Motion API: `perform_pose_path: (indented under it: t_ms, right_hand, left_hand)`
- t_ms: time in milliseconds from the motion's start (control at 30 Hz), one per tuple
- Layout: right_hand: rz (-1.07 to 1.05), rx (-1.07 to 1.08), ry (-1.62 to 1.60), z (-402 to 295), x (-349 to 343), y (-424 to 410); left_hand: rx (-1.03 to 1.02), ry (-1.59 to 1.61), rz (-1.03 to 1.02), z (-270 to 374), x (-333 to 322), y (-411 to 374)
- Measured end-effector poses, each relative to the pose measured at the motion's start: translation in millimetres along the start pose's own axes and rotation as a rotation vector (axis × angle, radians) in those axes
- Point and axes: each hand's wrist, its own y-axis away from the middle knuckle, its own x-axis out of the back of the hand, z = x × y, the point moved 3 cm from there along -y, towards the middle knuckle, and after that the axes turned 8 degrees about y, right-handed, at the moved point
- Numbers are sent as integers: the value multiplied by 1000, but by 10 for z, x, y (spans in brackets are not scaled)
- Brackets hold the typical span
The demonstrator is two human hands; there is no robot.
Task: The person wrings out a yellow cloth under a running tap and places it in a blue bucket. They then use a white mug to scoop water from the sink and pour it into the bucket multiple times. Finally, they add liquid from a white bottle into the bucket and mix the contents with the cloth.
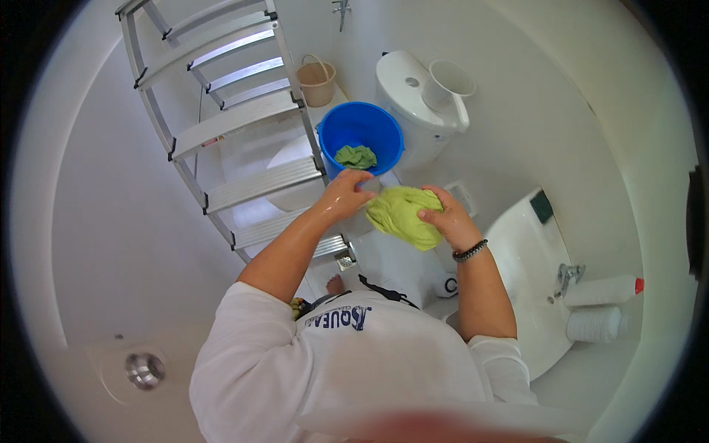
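A bunched yellow-green cloth [405, 216] is gripped in my right hand [453, 219], thumb on top, with a dark beaded bracelet at the wrist. My left hand [348, 194] is beside the cloth's left edge, thumb and fingers apart; I see nothing held in it. Just beyond my left hand stands a blue plastic bucket [390, 130], and a darker green cloth [356, 157] lies crumpled inside it. Both forearms look wet.
An aluminium stepladder [249, 124] rises at the left. A toilet cistern [401, 72] holds a white plastic dipper [443, 94]. Behind the bucket sits a beige bucket [317, 83]. At the right, a washbasin [515, 266] carries a green scouring pad [541, 206], a tap [568, 277] and white plastic bottles [601, 292].
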Motion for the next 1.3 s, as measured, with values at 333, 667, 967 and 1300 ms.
perform_pose_path:
  t_ms: [333,667,967,1300]
  right_hand:
    - [53,-97,703,119,-83,-1172]
    - [323,-197,171,1020,14,-2442]
    - [206,-641,69,1704,-270,-2420]
    - [295,-805,-136,1928,-417,-2275]
  left_hand:
    - [246,6,195,-932,1151,1]
    - [317,-129,441,-837,1510,267]
    - [412,-176,553,-1030,1592,386]
    - [235,-71,403,-1335,2010,-380]
